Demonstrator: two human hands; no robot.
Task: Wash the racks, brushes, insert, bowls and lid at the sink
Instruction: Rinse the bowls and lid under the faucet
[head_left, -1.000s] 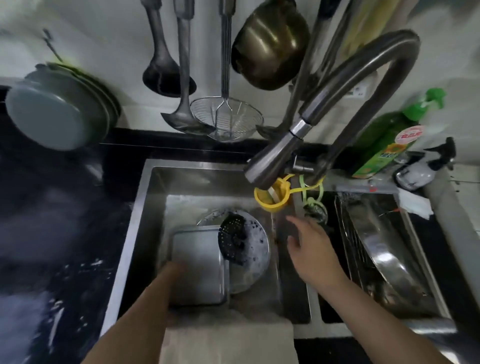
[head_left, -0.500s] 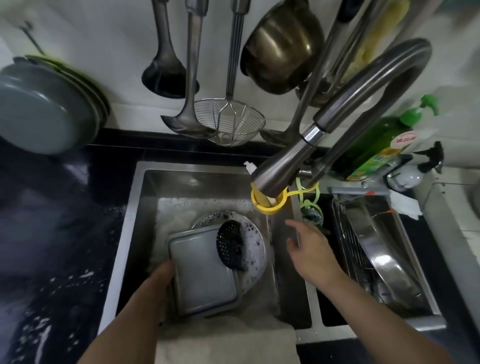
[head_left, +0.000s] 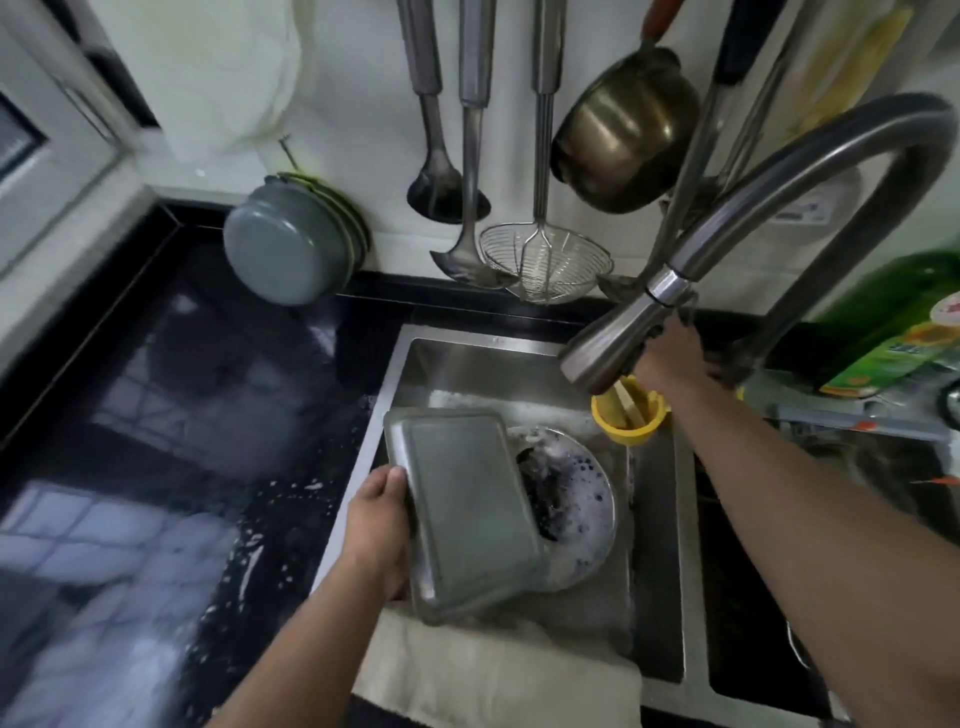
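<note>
The sink (head_left: 657, 545) has two basins. The left basin holds soapy water, foam along its back wall, and one round steel bowl (head_left: 587, 499) lying low in it with a dark perforated insert (head_left: 540, 493) and suds inside. Over that bowl, one rectangular steel lid (head_left: 467, 514) is held tilted above the water, its flat face toward the camera. The left hand (head_left: 376, 525) grips the lid's left edge, thumb over the rim and fingers curled behind it. One yellow cup (head_left: 629, 418) hangs at the divider between the basins with a pale stick-like thing standing in it; what that is cannot be made out. The right basin is dark and blurred, and its contents cannot be told.

The right hand (head_left: 670, 353) reaches behind the spray head of the curved faucet (head_left: 737, 228); the head hides its fingers, so whether it holds anything cannot be told. One pale cloth (head_left: 493, 670) drapes over the sink's front edge.

On the wall hang two ladles (head_left: 470, 156), one wire skimmer (head_left: 545, 260) and one brass-coloured pot (head_left: 623, 130). Grey-green dishes (head_left: 291, 249) lean on edge on the black table (head_left: 156, 415), which is wet and flecked with foam. One green detergent bottle (head_left: 898, 332) stands at the right.
</note>
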